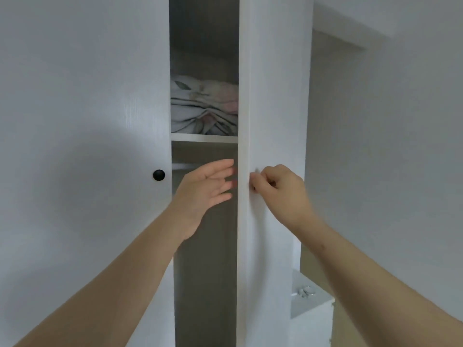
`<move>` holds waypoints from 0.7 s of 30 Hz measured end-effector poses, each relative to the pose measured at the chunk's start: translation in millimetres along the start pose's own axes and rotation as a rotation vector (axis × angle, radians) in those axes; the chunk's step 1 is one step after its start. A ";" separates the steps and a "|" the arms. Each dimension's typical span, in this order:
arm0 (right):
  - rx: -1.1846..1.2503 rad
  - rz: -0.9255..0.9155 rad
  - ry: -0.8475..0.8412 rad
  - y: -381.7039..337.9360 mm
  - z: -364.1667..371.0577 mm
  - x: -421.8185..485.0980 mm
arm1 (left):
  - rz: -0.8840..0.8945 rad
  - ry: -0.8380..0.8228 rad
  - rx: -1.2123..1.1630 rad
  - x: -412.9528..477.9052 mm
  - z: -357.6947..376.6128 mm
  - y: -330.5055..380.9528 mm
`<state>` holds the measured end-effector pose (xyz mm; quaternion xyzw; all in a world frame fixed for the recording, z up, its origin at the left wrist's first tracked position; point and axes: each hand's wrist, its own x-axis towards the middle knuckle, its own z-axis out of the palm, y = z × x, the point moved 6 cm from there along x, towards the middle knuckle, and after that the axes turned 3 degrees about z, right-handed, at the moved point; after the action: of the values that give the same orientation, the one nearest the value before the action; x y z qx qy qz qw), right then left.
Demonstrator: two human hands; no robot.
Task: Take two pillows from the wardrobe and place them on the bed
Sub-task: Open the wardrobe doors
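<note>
The task is at its opening step: the tall white wood-grain wardrobe [82, 121] stands partly open, and nothing has been taken out. The right hand [278, 189] is curled closed, fingers pinched on what is probably the knob of the white right-hand wardrobe door [273, 96], which is swung out edge-on toward the camera; the knob itself is hidden under the fingers, so that is a guess. The left hand [208, 186] is open and empty, fingers spread, reaching into the gap between the doors, near the door's edge but seemingly not touching it. The white left-hand door with its round black knob [158, 175] looks closed. Through the gap, on the white upper shelf [204, 138], lies a stack of soft folded floral fabric in grey, white and pink [204, 108], likely the pillows or bedding around them, though blur makes that unsure. Left to do: open the door wider, lift out both pillows and carry them to the bed, which is not in view.
</note>
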<state>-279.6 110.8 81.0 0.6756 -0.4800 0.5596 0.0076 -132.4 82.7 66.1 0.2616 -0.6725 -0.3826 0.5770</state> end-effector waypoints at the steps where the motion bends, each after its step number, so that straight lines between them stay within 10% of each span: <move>1: 0.012 0.023 0.003 5.1 -12.4 -2.9 | 0.029 -0.003 -0.007 -0.5 15.3 3.1; 21: 0.136 0.250 0.209 106.5 -180.6 -48.0 | 0.534 -0.297 0.427 1.8 252.7 -0.3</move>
<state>-480.6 183.0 55.7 0.5476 -0.5180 0.6546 -0.0578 -379.5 134.8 56.4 0.1330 -0.8581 -0.1036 0.4850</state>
